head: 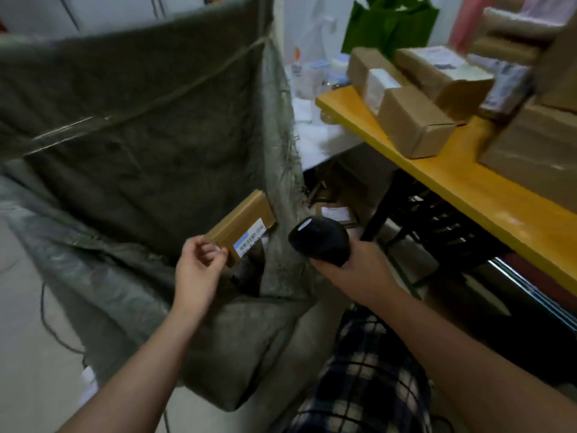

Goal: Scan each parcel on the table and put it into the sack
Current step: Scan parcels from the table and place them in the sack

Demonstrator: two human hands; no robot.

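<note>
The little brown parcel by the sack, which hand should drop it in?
The left hand. It already pinches the parcel over the open sack, so it likely only needs to let go. The right hand is wrapped around the black scanner.

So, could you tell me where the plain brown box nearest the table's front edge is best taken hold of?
Judging by its shape, grip the plain brown box across its two long side faces, coming from above. It lies flat on the yellow table with its top clear; neighbouring parcels crowd its far end, so an end-on approach looks harder.
</note>
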